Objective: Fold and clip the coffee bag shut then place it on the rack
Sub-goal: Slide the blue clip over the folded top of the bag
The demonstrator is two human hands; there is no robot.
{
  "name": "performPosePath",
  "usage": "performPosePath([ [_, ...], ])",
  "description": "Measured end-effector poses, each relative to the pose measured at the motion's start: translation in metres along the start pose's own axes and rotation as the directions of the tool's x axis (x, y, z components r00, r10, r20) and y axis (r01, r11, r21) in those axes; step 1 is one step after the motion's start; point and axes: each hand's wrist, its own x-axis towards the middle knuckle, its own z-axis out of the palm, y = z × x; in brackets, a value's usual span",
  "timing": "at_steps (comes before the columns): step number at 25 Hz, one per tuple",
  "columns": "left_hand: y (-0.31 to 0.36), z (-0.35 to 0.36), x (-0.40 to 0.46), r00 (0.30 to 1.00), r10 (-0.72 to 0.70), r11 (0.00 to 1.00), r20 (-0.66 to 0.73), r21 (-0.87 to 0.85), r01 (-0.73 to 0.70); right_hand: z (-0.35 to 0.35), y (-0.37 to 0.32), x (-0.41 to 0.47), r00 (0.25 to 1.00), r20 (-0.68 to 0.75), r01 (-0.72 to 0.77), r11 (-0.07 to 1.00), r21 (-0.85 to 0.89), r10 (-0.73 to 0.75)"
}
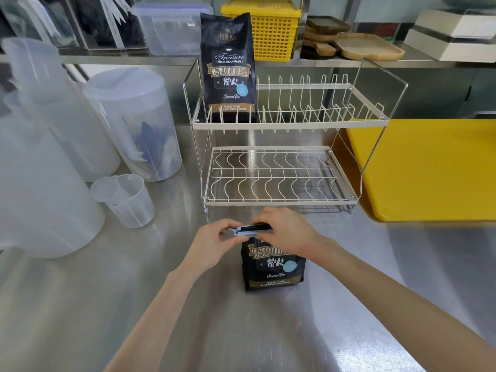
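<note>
A dark coffee bag stands upright on the steel counter in front of me, its top folded down. A pale blue clip lies across the folded top. My left hand pinches the clip's left end, and my right hand presses on the clip and the fold from the right. Behind them stands a white two-tier wire rack. A second, unfolded coffee bag stands at the left end of the rack's upper tier.
Clear plastic pitchers and a small measuring cup crowd the counter's left. A yellow cutting board lies right of the rack. On the back shelf sit a yellow basket, wooden trays and a plastic box.
</note>
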Motion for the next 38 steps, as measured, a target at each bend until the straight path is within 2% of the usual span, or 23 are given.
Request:
performPosePath([
  [4,-0.001,-0.012,0.009,0.971,0.139,0.906,0.195,0.37,-0.204,0.0,0.001,-0.002,1.0,0.009,0.023,0.999,0.032,-0.023],
  [7,-0.001,-0.013,0.014,0.949,0.195,0.851,0.248,0.438,-0.289,0.001,0.0,-0.005,1.0,-0.008,0.026,0.997,0.068,-0.026],
  [13,-0.004,-0.012,0.016,0.944,0.193,0.918,0.267,0.291,-0.27,0.002,-0.001,-0.007,0.999,-0.017,0.045,0.995,0.089,-0.044],
  [20,-0.009,-0.01,0.017,0.95,0.183,0.935,0.255,0.254,-0.248,0.0,0.004,-0.007,1.0,-0.012,0.022,0.993,0.12,-0.02],
  [24,-0.008,-0.007,0.015,0.962,0.194,0.955,0.194,0.188,-0.231,-0.002,0.018,-0.018,0.998,-0.058,-0.012,0.994,0.107,0.019],
  [28,-0.009,0.001,0.006,0.986,0.116,0.992,0.124,0.036,-0.121,-0.001,0.047,-0.039,0.97,-0.132,-0.143,0.922,0.359,0.202],
  [31,-0.007,0.008,0.005,0.994,0.079,0.997,0.071,-0.002,-0.079,0.005,0.058,-0.048,0.945,-0.142,-0.193,0.853,0.485,0.294],
  [38,-0.002,0.019,0.005,1.0,0.023,0.996,0.019,-0.086,-0.021,0.009,0.059,-0.045,0.931,-0.13,-0.217,0.802,0.557,0.342],
])
